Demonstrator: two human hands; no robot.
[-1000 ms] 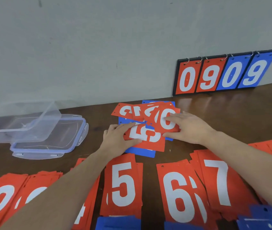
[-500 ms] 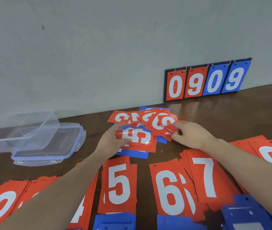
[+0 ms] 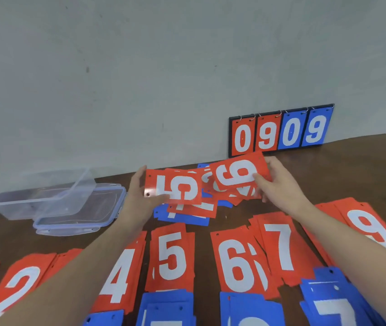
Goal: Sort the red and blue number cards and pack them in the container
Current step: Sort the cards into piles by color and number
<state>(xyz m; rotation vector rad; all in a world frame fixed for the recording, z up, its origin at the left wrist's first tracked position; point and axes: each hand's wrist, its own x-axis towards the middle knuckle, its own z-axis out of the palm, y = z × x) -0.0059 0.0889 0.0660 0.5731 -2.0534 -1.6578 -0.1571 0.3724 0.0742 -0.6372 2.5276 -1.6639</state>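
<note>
Red 5 card (image 3: 178, 189) is pinched by left hand (image 3: 140, 196), red 9 card (image 3: 239, 175) by right hand (image 3: 281, 189), fingers clamped, both raised over mixed pile (image 3: 194, 212); container (image 3: 43, 196) sits left on surface (image 3: 363, 165).

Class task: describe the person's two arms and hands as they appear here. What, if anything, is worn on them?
Both forearms are bare up to the frame's lower edge; no sleeves show. The left hand and right hand wear no gloves, and no rings, watch, bracelets or markings are visible on the hands or wrists.
</note>
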